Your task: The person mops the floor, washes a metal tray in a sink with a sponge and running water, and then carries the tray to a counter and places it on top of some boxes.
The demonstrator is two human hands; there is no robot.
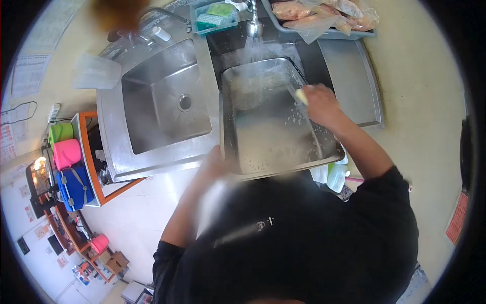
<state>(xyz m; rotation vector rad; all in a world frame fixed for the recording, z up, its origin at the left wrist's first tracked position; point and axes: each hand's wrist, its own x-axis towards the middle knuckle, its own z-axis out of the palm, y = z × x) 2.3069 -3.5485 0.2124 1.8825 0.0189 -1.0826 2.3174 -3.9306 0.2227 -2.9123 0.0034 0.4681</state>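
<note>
A deep rectangular metal tray is propped in the right-hand sink, its near rim resting close against my black shirt. Cloudy water with white flecks lies in it. From the spray faucet, water streams into the tray's far end. My right hand is closed around a small pale yellow thing at the tray's right wall; its kind cannot be made out. At the near left corner, my left hand is closed on the tray's rim, partly blurred by haze.
To the left is a second steel sink basin with a drain. Behind the faucet sit a teal basket with sponges and a grey tub of bagged raw meat. A clear plastic container stands at far left. Plastic jugs are below.
</note>
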